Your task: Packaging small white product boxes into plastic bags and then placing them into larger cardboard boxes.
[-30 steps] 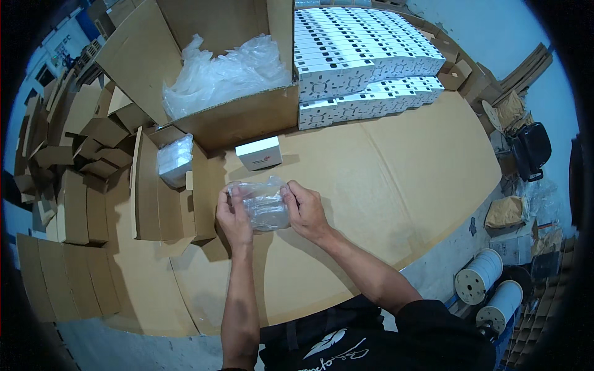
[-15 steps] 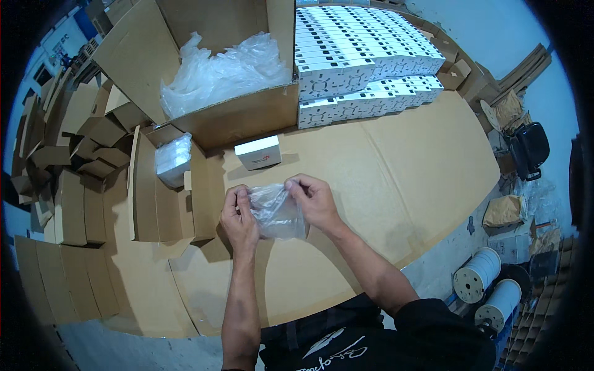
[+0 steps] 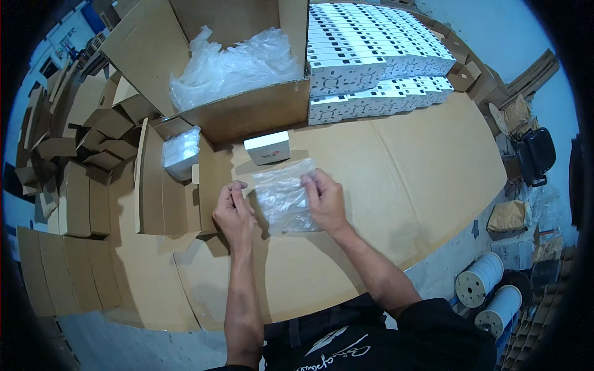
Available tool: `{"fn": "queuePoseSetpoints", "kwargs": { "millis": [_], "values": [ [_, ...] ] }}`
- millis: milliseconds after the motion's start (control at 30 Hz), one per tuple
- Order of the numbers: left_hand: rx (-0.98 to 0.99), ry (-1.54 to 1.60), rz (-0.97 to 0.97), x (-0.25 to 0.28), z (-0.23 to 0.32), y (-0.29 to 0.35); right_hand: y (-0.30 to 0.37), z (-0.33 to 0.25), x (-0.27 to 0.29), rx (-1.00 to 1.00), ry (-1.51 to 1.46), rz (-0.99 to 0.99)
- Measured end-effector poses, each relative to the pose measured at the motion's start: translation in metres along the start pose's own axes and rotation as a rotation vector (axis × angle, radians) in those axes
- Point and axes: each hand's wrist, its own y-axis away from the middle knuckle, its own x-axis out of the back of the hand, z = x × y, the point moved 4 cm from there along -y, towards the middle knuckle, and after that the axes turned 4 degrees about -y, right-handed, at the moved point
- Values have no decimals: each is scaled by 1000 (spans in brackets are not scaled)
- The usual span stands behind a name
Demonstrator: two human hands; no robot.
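Note:
A clear plastic bag (image 3: pixel 281 201), flat and crinkled, is held over the cardboard-covered table. My right hand (image 3: pixel 327 201) pinches its right edge between thumb and fingers. Left of the bag, my left hand (image 3: pixel 235 216) has its fingers curled and closed, apart from the bag, with nothing visible in them. Just beyond the bag stands a small white box (image 3: pixel 267 148) with a small red mark on its front. To the left, an open narrow carton (image 3: pixel 151 185) holds a clear-wrapped white box (image 3: pixel 181 153) at its far end.
A large open carton (image 3: pixel 260 108) full of loose clear bags (image 3: pixel 235 68) stands at the back. Right of it rise stacked white printed boxes (image 3: pixel 377 68). Folded cardboard cartons (image 3: pixel 74 204) crowd the left. Cable spools (image 3: pixel 479 278) and a black chair (image 3: pixel 535 154) stand beyond the table's right edge.
My left hand has let go of the bag and moved slightly left. The bag, bunched between both hands before, now hangs flatter from my right hand. The view has shifted slightly.

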Motion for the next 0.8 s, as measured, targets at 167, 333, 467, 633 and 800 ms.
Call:
{"fn": "queuePoseSetpoints", "kwargs": {
  "millis": [167,333,467,633,800],
  "values": [
    [170,153,-200,2,-11,1,-5,13,8,-55,-108,87],
    [174,200,-429,-26,-8,17,-4,7,5,-34,-111,37],
    [266,389,-535,-25,-23,11,-6,0,10,-42,-42,39],
    [210,323,-474,-20,-21,10,-7,4,7,-8,-83,58],
    [116,267,-316,-9,-12,8,-13,22,13,-117,-230,71]
  ]
}}
